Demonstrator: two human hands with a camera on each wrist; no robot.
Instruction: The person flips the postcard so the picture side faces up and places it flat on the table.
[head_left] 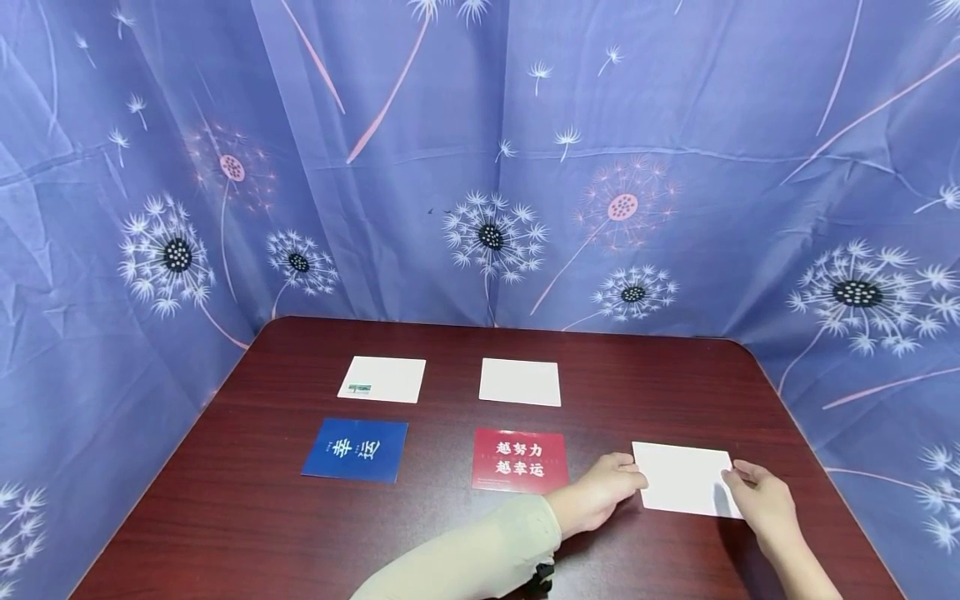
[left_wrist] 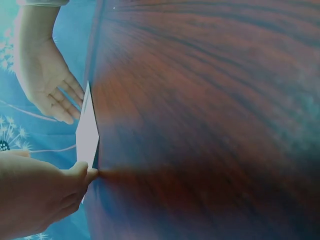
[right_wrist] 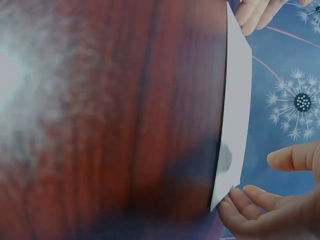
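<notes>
Four cards [head_left: 520,382] look settled, a fifth [head_left: 682,479] seemingly unfinished near the desk's [head_left: 225,533] right edge, left hand [head_left: 598,492] pinching it, loose right hand [head_left: 765,500] touching.

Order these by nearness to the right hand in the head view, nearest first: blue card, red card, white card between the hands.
1. White card: between left hand and right hand.
2. Red card: left of the left hand.
3. Blue card: farther left still.

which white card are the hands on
The rightmost white card: the left hand pinches one edge, the right hand is at the opposite edge. The back-left white card and back-middle white card lie untouched.
</notes>
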